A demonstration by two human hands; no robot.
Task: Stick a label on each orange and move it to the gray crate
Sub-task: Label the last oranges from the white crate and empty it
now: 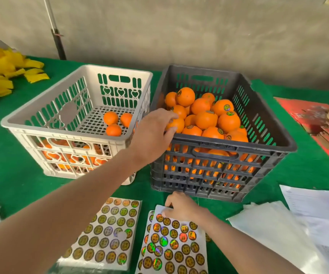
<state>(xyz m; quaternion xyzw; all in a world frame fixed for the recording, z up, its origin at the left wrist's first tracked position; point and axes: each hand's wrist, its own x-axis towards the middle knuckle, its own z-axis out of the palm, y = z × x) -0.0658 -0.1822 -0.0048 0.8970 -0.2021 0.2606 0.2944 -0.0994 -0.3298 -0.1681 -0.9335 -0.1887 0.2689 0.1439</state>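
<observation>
Orange fruit (179,125) half-hidden under left grip (151,133)

- Green-clothed table (11,175) is carrying a white slotted plastic crate (31,143) beside a dark gray plastic crate (258,149).
- Shiny round-label sheets (108,234) are lying in front.

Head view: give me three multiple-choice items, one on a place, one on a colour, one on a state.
1. The label sheets lie: A in the white crate; B on the cloth, camera-side of the gray crate; C on the yellow pile.
2. The cloth is: A red; B green; C blue.
3. The left grip: A lies flat on the cloth; B holds an orange in the gray crate; C holds a pen.
Key: B, the sheets lie nearest the camera on the cloth; B, green shows around the gray crate; B, its fingers curl round the fruit.
</observation>
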